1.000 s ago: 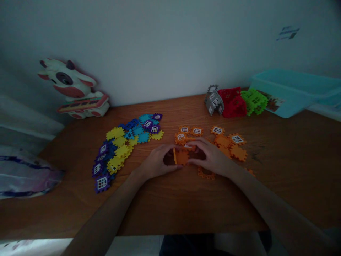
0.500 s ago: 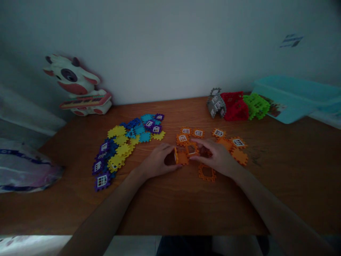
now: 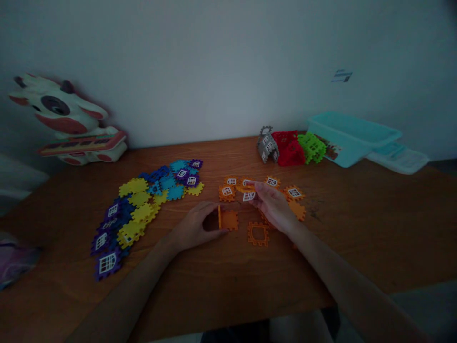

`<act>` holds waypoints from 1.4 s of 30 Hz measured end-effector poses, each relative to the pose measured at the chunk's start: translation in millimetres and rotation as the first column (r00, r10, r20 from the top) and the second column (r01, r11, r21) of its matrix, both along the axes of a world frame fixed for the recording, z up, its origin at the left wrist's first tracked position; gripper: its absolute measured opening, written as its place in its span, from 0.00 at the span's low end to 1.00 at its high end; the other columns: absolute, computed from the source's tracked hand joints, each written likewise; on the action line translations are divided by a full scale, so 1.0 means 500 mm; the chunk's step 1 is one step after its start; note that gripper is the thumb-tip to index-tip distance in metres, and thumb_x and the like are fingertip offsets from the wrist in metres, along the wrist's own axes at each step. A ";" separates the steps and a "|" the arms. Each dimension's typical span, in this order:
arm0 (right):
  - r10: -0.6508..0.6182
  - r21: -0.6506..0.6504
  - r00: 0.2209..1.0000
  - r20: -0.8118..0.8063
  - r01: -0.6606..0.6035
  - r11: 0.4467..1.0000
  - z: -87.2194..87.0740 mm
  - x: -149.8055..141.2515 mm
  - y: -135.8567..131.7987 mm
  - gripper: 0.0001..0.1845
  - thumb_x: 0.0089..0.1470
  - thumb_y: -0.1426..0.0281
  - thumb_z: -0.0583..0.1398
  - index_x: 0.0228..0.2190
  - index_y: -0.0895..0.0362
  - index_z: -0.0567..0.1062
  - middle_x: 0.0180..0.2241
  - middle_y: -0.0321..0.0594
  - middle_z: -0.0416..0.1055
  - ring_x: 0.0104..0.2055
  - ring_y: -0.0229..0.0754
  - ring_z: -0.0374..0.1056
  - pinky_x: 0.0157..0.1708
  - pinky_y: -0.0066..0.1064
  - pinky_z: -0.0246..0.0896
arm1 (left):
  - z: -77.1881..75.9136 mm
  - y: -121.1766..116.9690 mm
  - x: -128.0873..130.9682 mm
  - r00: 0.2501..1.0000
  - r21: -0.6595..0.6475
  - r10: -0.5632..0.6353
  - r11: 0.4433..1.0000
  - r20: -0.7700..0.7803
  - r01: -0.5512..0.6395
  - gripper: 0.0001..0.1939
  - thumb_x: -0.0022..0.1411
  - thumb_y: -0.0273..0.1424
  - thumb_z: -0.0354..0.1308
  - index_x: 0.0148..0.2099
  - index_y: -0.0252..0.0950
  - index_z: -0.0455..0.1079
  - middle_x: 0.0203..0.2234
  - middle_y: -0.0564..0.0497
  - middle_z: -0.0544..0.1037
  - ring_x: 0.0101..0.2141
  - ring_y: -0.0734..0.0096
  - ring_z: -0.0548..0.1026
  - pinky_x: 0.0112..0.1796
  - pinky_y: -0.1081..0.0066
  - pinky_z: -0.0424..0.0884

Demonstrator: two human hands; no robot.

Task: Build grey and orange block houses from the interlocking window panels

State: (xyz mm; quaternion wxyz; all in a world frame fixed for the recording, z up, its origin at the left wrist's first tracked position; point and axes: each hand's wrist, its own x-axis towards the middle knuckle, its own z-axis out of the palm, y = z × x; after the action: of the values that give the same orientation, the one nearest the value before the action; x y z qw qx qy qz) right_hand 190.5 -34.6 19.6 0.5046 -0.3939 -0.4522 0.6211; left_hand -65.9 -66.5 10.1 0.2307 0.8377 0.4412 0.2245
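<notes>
My left hand [image 3: 194, 227] is closed around an upright orange toothed panel [image 3: 219, 217], its thumb low at the front. That panel stands at the left edge of a flat orange panel [image 3: 231, 220] lying on the table. My right hand [image 3: 272, 206] pinches an orange window panel [image 3: 249, 194], tilted and held apart from the flat one, with its white window facing me. Just in front of the right hand lies an orange frame with an open middle [image 3: 258, 234]. Beyond it are orange window panels [image 3: 227, 192], and more orange pieces [image 3: 297, 209] lie partly behind the right hand.
Yellow [image 3: 143, 212], blue and purple toothed panels [image 3: 108, 262] spread across the left. Grey [image 3: 268, 146], red [image 3: 290, 147] and green assembled pieces [image 3: 312, 147] stand at the back, beside a turquoise bin [image 3: 353, 131]. A cow-shaped toy keyboard [image 3: 85, 143] sits back left.
My right hand has drawn the window panel up and away from the flat panel and tilted it. My left hand keeps the upright panel. The whole view has turned to the right.
</notes>
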 end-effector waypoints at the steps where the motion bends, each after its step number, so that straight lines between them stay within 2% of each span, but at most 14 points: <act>1: -0.014 -0.039 0.999 -0.044 0.013 0.999 0.004 0.002 0.002 0.22 0.48 0.49 0.70 0.38 0.50 0.81 0.36 0.37 0.78 0.32 0.38 0.71 0.32 0.29 0.70 | -0.001 0.000 0.001 1.000 0.008 0.004 1.000 0.004 -0.004 0.31 0.60 0.47 0.66 0.62 0.42 0.67 0.54 0.45 0.77 0.53 0.56 0.75 0.55 0.57 0.72; 4: -0.015 -0.067 0.990 -0.140 0.006 0.998 0.015 0.011 0.005 0.24 0.41 0.51 0.74 0.38 0.50 0.82 0.43 0.38 0.79 0.32 0.36 0.70 0.30 0.26 0.69 | -0.001 0.000 0.003 1.000 0.036 0.005 0.999 0.024 -0.006 0.31 0.60 0.46 0.66 0.62 0.41 0.67 0.55 0.44 0.76 0.54 0.56 0.74 0.56 0.55 0.71; 6: -0.014 -0.056 0.977 -0.211 0.002 0.998 0.020 0.013 0.005 0.27 0.40 0.48 0.74 0.38 0.50 0.82 0.44 0.38 0.79 0.35 0.37 0.72 0.34 0.27 0.72 | 0.000 0.000 0.004 0.999 0.047 0.009 0.999 0.031 -0.011 0.30 0.60 0.46 0.66 0.61 0.41 0.68 0.55 0.44 0.76 0.55 0.55 0.73 0.57 0.54 0.70; 9: -0.041 -0.065 0.953 -0.301 0.023 0.998 0.027 0.010 0.003 0.31 0.37 0.43 0.72 0.37 0.50 0.82 0.41 0.38 0.80 0.40 0.41 0.75 0.42 0.31 0.74 | 0.000 0.001 0.005 1.000 0.048 0.007 0.999 0.026 -0.008 0.30 0.60 0.47 0.66 0.60 0.42 0.68 0.55 0.45 0.76 0.55 0.55 0.73 0.58 0.53 0.69; 12: -0.078 -0.085 0.921 -0.381 0.049 0.995 0.037 0.008 0.002 0.32 0.36 0.42 0.72 0.37 0.50 0.80 0.37 0.36 0.80 0.42 0.43 0.76 0.42 0.32 0.76 | -0.001 0.001 0.005 0.999 0.044 -0.004 0.999 0.033 0.002 0.30 0.61 0.47 0.66 0.61 0.43 0.67 0.56 0.45 0.75 0.56 0.56 0.73 0.58 0.54 0.69; 16: -0.130 -0.196 0.866 -0.483 0.038 0.980 0.052 0.015 0.003 0.29 0.45 0.42 0.68 0.37 0.51 0.79 0.30 0.34 0.76 0.32 0.38 0.76 0.28 0.24 0.74 | 0.004 0.000 0.008 1.000 0.035 -0.003 0.999 0.031 0.002 0.29 0.61 0.46 0.65 0.61 0.42 0.67 0.56 0.46 0.75 0.56 0.56 0.73 0.59 0.55 0.69; 20: -0.179 -0.326 0.823 -0.539 -0.008 0.945 0.051 0.029 0.014 0.19 0.58 0.51 0.64 0.38 0.54 0.78 0.25 0.34 0.72 0.24 0.33 0.68 0.14 0.18 0.60 | 0.006 -0.002 0.009 1.000 0.037 -0.001 0.999 0.010 0.001 0.29 0.62 0.46 0.65 0.61 0.41 0.66 0.56 0.45 0.75 0.56 0.56 0.73 0.59 0.55 0.69; 23: -0.232 -0.385 0.830 -0.507 0.022 0.923 0.047 0.034 0.020 0.15 0.62 0.57 0.61 0.39 0.56 0.77 0.26 0.36 0.72 0.23 0.32 0.66 0.15 0.19 0.59 | 0.005 -0.003 0.009 1.000 0.047 0.000 0.999 -0.002 0.000 0.30 0.62 0.47 0.64 0.61 0.40 0.65 0.57 0.44 0.74 0.57 0.56 0.72 0.59 0.54 0.69; 25: -0.230 -0.388 0.848 -0.477 0.032 0.921 0.045 0.033 0.020 0.17 0.62 0.55 0.60 0.40 0.56 0.77 0.25 0.35 0.71 0.20 0.32 0.61 0.15 0.21 0.57 | 0.005 -0.003 0.009 1.000 0.048 -0.002 0.999 -0.013 0.003 0.30 0.63 0.47 0.63 0.61 0.40 0.65 0.58 0.44 0.74 0.57 0.56 0.72 0.59 0.54 0.69; 29: -0.185 -0.341 0.886 -0.426 0.033 0.940 0.043 0.028 0.013 0.21 0.52 0.49 0.62 0.36 0.53 0.77 0.24 0.33 0.68 0.19 0.33 0.54 0.17 0.28 0.53 | 0.009 -0.004 0.011 0.999 0.042 0.000 0.999 -0.033 0.002 0.29 0.63 0.47 0.63 0.61 0.40 0.65 0.57 0.43 0.74 0.57 0.54 0.72 0.59 0.52 0.68; 32: -0.190 -0.249 0.913 -0.362 0.102 0.963 0.036 0.021 0.008 0.11 0.44 0.63 0.66 0.33 0.49 0.75 0.25 0.31 0.69 0.24 0.37 0.60 0.23 0.30 0.57 | 0.011 -0.005 0.011 0.999 0.031 0.001 1.000 -0.037 0.000 0.29 0.63 0.47 0.63 0.62 0.40 0.65 0.57 0.43 0.74 0.57 0.54 0.72 0.59 0.52 0.68; 34: -0.159 -0.173 0.937 -0.313 0.108 0.979 0.030 0.015 0.007 0.13 0.41 0.70 0.64 0.34 0.49 0.74 0.28 0.31 0.73 0.29 0.39 0.66 0.30 0.33 0.62 | 0.011 -0.005 0.010 0.999 0.026 -0.004 1.000 -0.034 0.005 0.30 0.63 0.47 0.63 0.62 0.40 0.65 0.56 0.43 0.74 0.56 0.55 0.72 0.58 0.53 0.69; 38: 0.022 -0.106 0.971 -0.236 -0.048 0.993 0.020 0.004 0.004 0.13 0.49 0.63 0.62 0.38 0.50 0.74 0.36 0.38 0.78 0.36 0.45 0.73 0.38 0.40 0.66 | 0.010 -0.005 0.008 0.999 0.032 -0.004 0.999 -0.033 0.005 0.30 0.63 0.47 0.63 0.61 0.40 0.66 0.55 0.43 0.75 0.55 0.55 0.73 0.57 0.54 0.70; 42: 0.131 -0.128 0.980 -0.151 -0.150 0.980 0.018 -0.004 -0.007 0.17 0.54 0.55 0.61 0.43 0.49 0.74 0.41 0.39 0.80 0.29 0.42 0.72 0.29 0.35 0.63 | 0.011 -0.005 0.010 1.000 0.031 -0.013 0.999 -0.028 0.014 0.29 0.63 0.46 0.63 0.62 0.40 0.66 0.56 0.43 0.74 0.56 0.55 0.72 0.58 0.54 0.69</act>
State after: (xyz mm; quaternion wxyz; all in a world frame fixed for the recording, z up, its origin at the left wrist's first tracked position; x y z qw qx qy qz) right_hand 188.6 -38.1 28.6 0.4615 -0.3501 -0.3976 0.7117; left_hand -61.1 -68.8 15.5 0.2131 0.8471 0.4353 0.2180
